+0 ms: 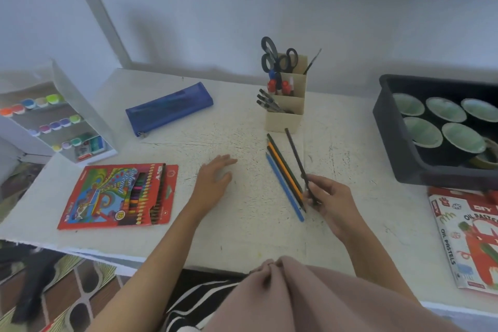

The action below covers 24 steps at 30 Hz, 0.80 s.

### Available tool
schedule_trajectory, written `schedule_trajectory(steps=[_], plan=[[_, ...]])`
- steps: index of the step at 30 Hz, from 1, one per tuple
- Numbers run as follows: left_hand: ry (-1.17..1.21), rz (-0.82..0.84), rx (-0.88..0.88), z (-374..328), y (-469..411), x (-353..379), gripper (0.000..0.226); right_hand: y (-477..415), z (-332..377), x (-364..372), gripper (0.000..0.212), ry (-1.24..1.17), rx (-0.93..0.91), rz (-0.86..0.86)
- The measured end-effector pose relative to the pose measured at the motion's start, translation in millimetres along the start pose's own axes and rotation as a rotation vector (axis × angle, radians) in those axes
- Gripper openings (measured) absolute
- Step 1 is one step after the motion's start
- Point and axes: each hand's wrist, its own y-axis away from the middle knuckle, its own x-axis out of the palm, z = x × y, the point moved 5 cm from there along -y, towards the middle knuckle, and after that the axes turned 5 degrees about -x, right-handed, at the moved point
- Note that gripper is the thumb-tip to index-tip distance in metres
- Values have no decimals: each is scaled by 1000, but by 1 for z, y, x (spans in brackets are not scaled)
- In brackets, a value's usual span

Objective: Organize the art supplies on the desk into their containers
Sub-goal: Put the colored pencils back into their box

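Note:
My right hand (332, 205) grips the lower end of a dark pencil (296, 156), which slants up toward a beige tiered holder (283, 121). Three more pencils lie side by side on the white desk just left of that hand: a blue one (283, 186), an orange one (284, 171) and a dark green one (280, 155). The holder contains scissors, markers, pens and a thin brush. My left hand (214, 180) rests flat on the desk, fingers apart, holding nothing. A blue pencil case (169, 109) lies zipped at the back.
An open red box of colour pencils (118, 197) lies front left. A clear rack of paint pots (54, 121) stands at far left. A black tray (398, 143) with green-lined bowls sits right, an oil pastels box (469, 240) below it. The desk edge (80, 250) runs near.

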Motion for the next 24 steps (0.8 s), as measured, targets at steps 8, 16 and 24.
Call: schedule_trajectory(steps=[8,16,24], plan=[[-269,-462,-89,34,39,-104,25,-13,2,90,24,556,-209,342],[-511,-688,-496,102,87,-174,47,-23,-18,175,33,938,-444,562],[-559,-557,-633,116,79,-163,56,-29,-21,227,39,1055,-706,650]])
